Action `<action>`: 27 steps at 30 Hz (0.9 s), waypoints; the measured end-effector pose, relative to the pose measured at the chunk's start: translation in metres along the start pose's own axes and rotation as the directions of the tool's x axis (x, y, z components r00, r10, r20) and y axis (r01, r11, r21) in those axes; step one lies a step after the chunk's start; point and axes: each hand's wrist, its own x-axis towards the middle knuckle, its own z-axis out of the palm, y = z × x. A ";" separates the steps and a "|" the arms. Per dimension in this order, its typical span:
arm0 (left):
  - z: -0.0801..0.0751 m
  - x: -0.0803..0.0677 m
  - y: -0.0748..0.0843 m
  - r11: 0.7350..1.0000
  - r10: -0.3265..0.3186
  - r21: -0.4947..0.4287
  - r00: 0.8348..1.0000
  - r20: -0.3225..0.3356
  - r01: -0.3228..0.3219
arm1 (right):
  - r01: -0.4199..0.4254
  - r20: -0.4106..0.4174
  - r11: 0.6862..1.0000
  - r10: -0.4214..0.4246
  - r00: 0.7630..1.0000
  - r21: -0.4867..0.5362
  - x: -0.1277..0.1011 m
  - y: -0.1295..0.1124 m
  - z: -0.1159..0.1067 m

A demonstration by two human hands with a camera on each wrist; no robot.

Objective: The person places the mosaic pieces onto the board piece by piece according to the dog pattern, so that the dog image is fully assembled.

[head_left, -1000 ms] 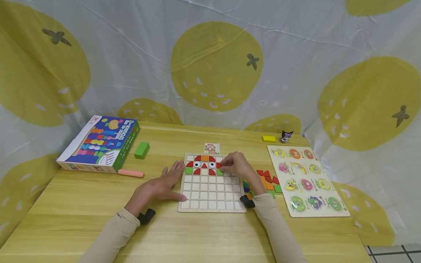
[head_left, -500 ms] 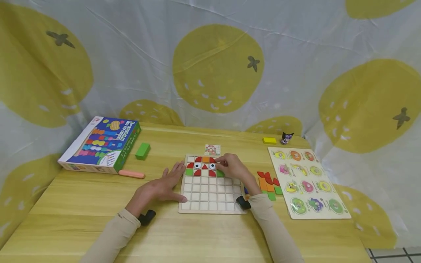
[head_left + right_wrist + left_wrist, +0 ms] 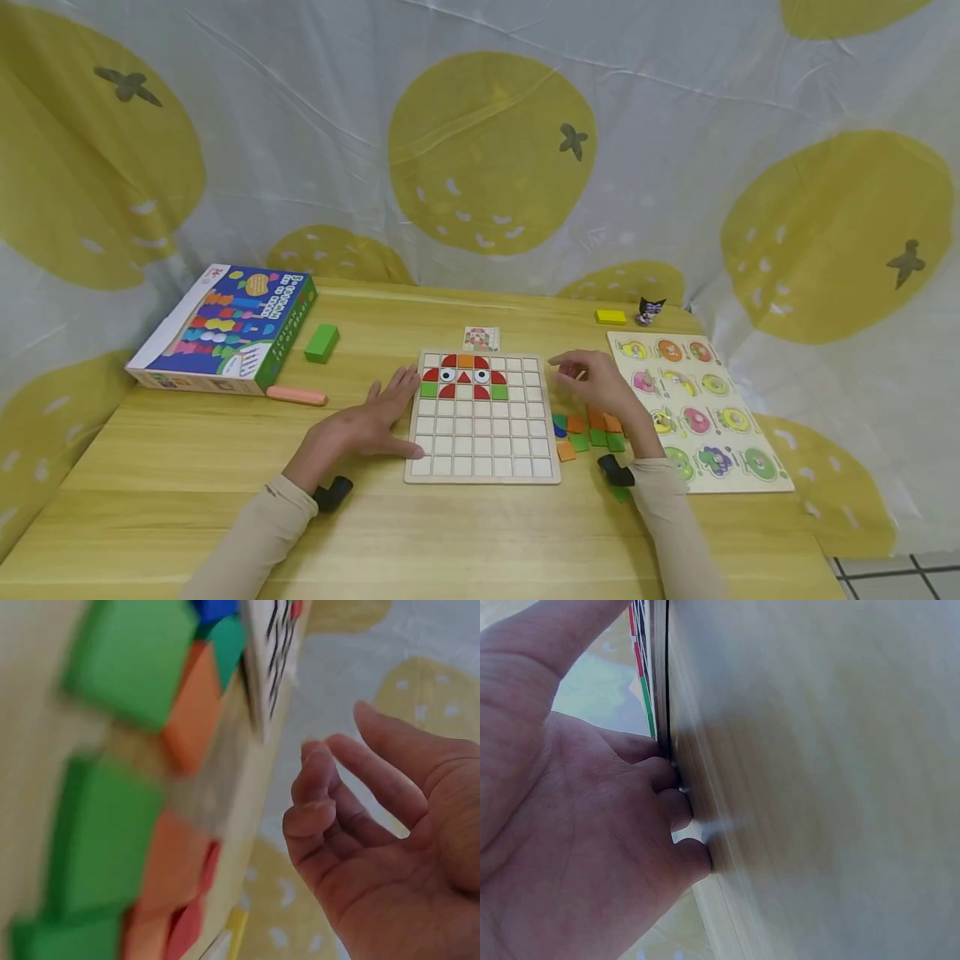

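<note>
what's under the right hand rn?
The right hand hovers empty over loose green and orange tiles on the table, right of the grid board. Any tiles directly beneath the palm are hidden.

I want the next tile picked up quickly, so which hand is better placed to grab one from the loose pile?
Right. The right hand hovers empty just above the loose tiles, while the left hand rests flat against the board.

Game box (image 3: 225, 329) print: too small and blurred to read
Other surfaces: no legible text
</note>
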 end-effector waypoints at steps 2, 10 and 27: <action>-0.001 0.000 0.000 1.000 0.003 -0.002 1.000 0.001 -0.003 | -0.021 -0.007 1.000 0.021 1.000 0.012 -0.013 0.011 -0.007; -0.003 0.000 0.000 1.000 -0.005 -0.006 1.000 -0.001 0.005 | -0.034 -0.010 0.999 0.034 0.999 -0.006 -0.044 0.040 -0.022; -0.002 0.000 0.001 1.000 -0.007 -0.014 1.000 0.001 0.007 | -0.193 -0.026 0.972 0.191 0.981 -0.134 -0.032 0.051 -0.028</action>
